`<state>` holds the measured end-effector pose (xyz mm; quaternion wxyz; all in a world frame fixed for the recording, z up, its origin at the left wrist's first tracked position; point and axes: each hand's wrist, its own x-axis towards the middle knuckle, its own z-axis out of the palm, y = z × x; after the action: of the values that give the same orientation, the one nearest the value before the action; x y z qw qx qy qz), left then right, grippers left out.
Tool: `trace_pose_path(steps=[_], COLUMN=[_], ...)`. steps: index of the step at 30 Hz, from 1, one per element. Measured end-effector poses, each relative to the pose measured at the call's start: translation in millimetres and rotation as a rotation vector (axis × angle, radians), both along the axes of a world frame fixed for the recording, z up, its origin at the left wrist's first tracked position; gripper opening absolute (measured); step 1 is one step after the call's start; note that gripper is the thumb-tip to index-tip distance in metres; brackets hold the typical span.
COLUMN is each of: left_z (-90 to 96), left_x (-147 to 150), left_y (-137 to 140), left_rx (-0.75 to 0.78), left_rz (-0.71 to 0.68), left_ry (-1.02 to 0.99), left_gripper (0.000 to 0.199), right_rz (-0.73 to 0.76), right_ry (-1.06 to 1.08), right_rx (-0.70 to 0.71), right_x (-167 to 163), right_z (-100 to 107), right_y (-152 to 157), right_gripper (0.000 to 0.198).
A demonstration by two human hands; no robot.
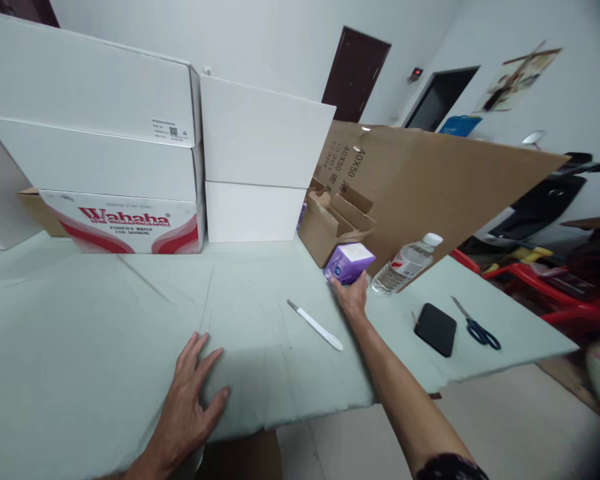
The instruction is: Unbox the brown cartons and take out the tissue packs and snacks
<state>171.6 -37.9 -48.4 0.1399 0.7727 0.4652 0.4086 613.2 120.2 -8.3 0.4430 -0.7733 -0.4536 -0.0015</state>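
The right hand (351, 293) is closed around the near end of a purple pack (349, 265), with its thumb on one side; the other fingers are mostly hidden behind it. The pack is right by the front corner of an open brown box (325, 230), on the right part of the desk (105, 300). I can't tell if the pack is up in the air or sitting on the desk, or if it touches the box. The hand has only the near end, so the far end could dip or twist if the grip is loose. If the pack looks soft, a hard squeeze might dent it. If it bumps the box, the box could slide, or a loose flap (357, 200) could catch on it. A water bottle (405, 267) is just beside the hand on the right. It is tall, so a swing that way could tip it over. A thin white tool (315, 325) lies on the near side of the hand, to the left, and the arm might push it if it sweeps across. Its grey tip could be sharp, but I can't be sure. The left hand (193, 393) is spread out with nothing in it, well apart from the pack, so it is too far away to catch a quick slip.
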Motion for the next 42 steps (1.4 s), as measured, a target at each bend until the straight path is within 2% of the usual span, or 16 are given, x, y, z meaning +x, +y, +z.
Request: trace_pose_path(steps=[4,6,8,15,19,24,32,37,42], left_z=[1.8,1.6,0.2,-0.4,6.1,10.6,7.1,2.8,3.0], left_x=[-1,-2,-1,6,6,6,1,0,1], left_y=[-1,0,1,5,8,8,4,3,2], left_rx=[-0.033,-0.033,-0.026,-0.029,-0.128,-0.177,-0.115,-0.074,-0.082], left_rz=[-0.024,-0.031,-0.037,-0.052,-0.073,-0.070,-0.090,-0.075,-0.066], left_ry=[-0.047,-0.068,-0.079,-0.089,-0.074,-0.105,-0.115,-0.126,-0.132], left_gripper=[0.042,0.041,0.041,0.045,0.055,0.056,0.048,0.040,0.037], right_rz=[-0.007,0.009,0.022,0.079,0.073,0.057,0.082,0.053,0.068], right_ry=[-0.018,-0.027,-0.028,0.004,-0.005,-0.049,-0.091,-0.124,-0.137], right_rx=[-0.085,-0.116,-0.139,-0.214,-0.267,-0.323,-0.354,-0.350,-0.334], right_x=[-8,-9,-9,-14,-3,5,-18,-14,-11], right_z=[-14,-15,-13,0,-6,-13,4,-4,-9], right_y=[-18,-24,-27,-22,-11,-1,-13,-16,-15], right_gripper=[0.091,0.078,0.073,0.090,0.099,0.103,0.093,0.079,0.075])
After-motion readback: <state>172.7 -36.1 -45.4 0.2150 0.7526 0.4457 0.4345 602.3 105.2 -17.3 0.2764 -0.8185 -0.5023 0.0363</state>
